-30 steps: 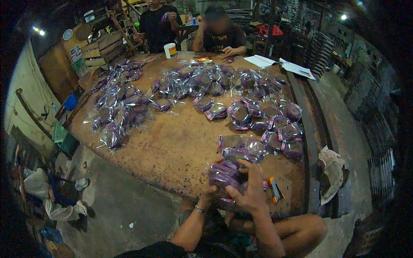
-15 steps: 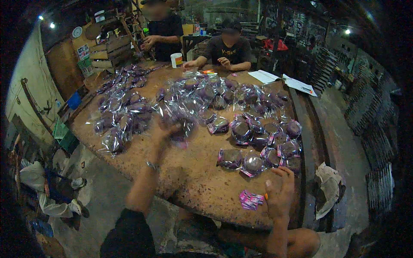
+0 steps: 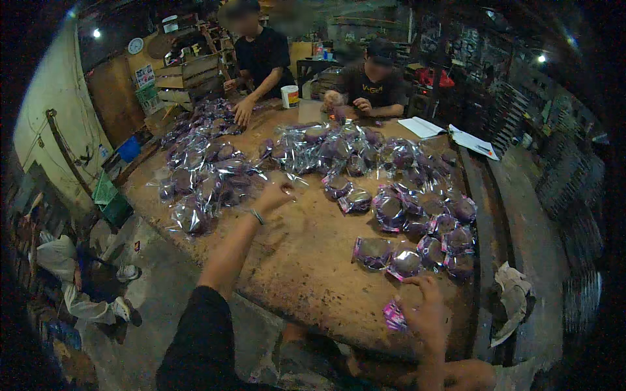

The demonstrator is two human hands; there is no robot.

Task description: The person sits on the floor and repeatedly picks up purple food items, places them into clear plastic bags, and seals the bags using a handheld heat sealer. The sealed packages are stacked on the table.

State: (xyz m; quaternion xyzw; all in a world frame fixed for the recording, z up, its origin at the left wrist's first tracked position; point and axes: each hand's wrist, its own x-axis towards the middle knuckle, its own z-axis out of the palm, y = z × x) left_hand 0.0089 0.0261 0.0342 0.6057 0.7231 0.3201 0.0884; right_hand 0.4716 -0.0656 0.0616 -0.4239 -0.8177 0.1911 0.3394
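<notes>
My left hand (image 3: 277, 194) is over the middle of the wooden table (image 3: 293, 260), its fingers curled with a gap between them and no packet in them. Just beyond its fingertips lies a shiny bit of clear wrap (image 3: 297, 178). On its left spreads a heap of round purplish items in clear wrap (image 3: 212, 173). Near the table's front right, my right hand (image 3: 422, 301) hovers with fingers bent and apart beside a small pile of pink printed labels (image 3: 394, 316). Just beyond it sit wrapped round packets with pink labels (image 3: 404, 262); two more labelled packets (image 3: 355, 200) lie nearer the middle.
Another heap of wrapped items (image 3: 326, 146) crosses the far middle. Two people work at the far side, one standing (image 3: 264, 62), one seated (image 3: 372, 85). A white tub (image 3: 290, 97), an open notebook (image 3: 469, 142) and a pale cloth (image 3: 512, 303) on the right-hand ledge are also around.
My left hand, blurred against a wrapped packet before, is now without it. My right hand has come closer over the labels. The standing person now leans in, reaching toward the left heap. The view has shifted.
</notes>
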